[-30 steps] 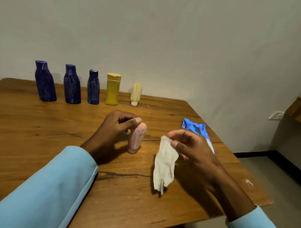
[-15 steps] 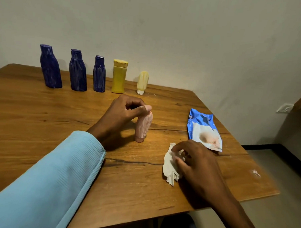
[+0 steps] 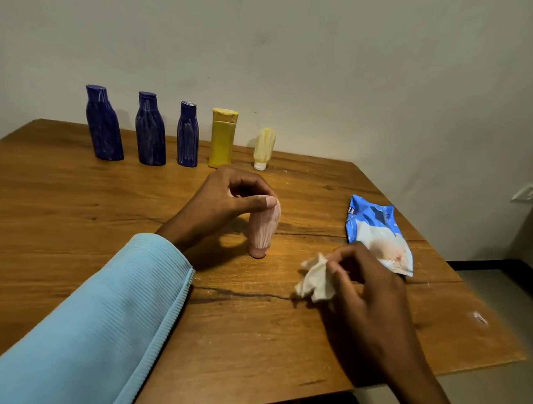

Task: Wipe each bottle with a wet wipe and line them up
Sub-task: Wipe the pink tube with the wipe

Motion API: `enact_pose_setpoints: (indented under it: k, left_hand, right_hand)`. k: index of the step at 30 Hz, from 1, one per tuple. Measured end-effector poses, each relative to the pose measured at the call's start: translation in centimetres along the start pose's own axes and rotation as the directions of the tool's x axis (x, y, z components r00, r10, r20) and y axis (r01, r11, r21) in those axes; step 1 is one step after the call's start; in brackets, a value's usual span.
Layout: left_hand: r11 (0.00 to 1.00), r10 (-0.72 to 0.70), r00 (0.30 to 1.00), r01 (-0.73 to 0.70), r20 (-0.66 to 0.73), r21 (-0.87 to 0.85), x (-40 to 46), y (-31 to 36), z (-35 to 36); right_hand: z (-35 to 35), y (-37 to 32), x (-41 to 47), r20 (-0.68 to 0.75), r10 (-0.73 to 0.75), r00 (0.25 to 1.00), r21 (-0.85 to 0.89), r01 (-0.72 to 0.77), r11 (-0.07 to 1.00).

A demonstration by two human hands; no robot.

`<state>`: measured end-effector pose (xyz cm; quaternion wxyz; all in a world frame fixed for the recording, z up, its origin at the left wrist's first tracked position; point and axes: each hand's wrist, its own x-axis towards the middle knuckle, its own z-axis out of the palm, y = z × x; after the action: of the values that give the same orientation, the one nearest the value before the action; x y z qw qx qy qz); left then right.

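A wooden table [image 3: 78, 201] is set against the wall. Along its far edge five bottles are lined up: three blue bottles [image 3: 150, 129], a yellow bottle [image 3: 222, 138] and a cream bottle [image 3: 263, 149]. A pink bottle [image 3: 262, 232], a crumpled wipe [image 3: 315, 282] and a blue wipe packet [image 3: 376, 233] are placed nearer.

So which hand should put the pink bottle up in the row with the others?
The left hand, probably. It already holds the pink bottle by its top, on the side nearer the row's end by the cream bottle. The right hand is busy gripping the wipe.
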<state>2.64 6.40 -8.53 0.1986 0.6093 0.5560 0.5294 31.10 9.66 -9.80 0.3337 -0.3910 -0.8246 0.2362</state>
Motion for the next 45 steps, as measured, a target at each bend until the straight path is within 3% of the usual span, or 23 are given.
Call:
enact_pose_setpoints:
  k: [4, 7, 9, 10, 12, 15, 18, 22, 26, 33, 39, 45]
  left_hand:
    - [1.000, 0.018, 1.000, -0.018, -0.025, -0.003, 0.0, 0.1, 0.2]
    - [1.000, 0.021, 0.999, -0.020, -0.049, 0.008, 0.0, 0.0, 0.2]
    - [1.000, 0.015, 0.998, -0.014, -0.060, 0.012, 0.0, -0.1, 0.3]
    - [1.000, 0.012, 0.998, -0.011, -0.065, 0.013, 0.1, -0.2, 0.3]
    - [1.000, 0.007, 0.997, -0.006, -0.072, 0.020, 0.1, -0.1, 0.4]
    - [0.999, -0.030, 0.998, 0.032, -0.060, 0.043, 0.0, -0.3, 0.8]
    - [0.976, -0.216, 0.976, 0.215, -0.034, -0.040, -0.2, -0.8, 1.4]
    - [0.950, -0.293, 0.953, 0.281, 0.075, 0.138, -0.2, -1.3, 1.5]
    - [0.944, -0.292, 0.951, 0.269, 0.106, 0.189, -0.1, -1.3, 1.6]
    - [0.942, -0.329, 0.940, 0.320, 0.089, 0.106, -0.3, -1.3, 2.3]
    - [0.922, -0.347, 0.928, 0.312, 0.136, 0.228, -0.5, -1.0, 1.1]
    - [0.938, -0.320, 0.946, 0.308, 0.059, 0.157, -0.5, -0.5, 1.0]
  right_hand:
    - [-0.7, -2.8, 1.6, -0.092, 0.104, 0.990, 0.433, -0.054, 0.900]
    - [0.0, -4.3, 2.7, 0.122, 0.299, 0.946, 0.750, -0.285, 0.596]
    - [0.5, -5.0, 3.4, 0.252, 0.327, 0.911, 0.841, -0.373, 0.392]
    - [0.6, -5.1, 3.7, 0.281, 0.305, 0.910, 0.854, -0.382, 0.354]
    - [0.8, -5.1, 4.4, 0.257, 0.227, 0.939, 0.837, -0.334, 0.434]
    - [1.3, -4.2, 6.2, 0.037, 0.070, 0.997, 0.615, -0.078, 0.785]
    - [2.3, -3.0, 8.4, -0.071, -0.072, 0.995, 0.394, 0.094, 0.914]
    - [3.6, -1.5, 10.1, -0.102, -0.084, 0.991, 0.335, 0.114, 0.935]
    - [4.8, -0.9, 9.1, -0.144, -0.078, 0.987, 0.274, 0.115, 0.955]
    - [5.4, -0.7, 8.8, -0.172, -0.159, 0.972, 0.062, 0.171, 0.983]
    - [5.1, -0.2, 8.7, -0.257, -0.145, 0.955, 0.074, 0.169, 0.983]
    - [4.9, 0.4, 8.3, -0.294, -0.124, 0.948, 0.058, 0.147, 0.987]
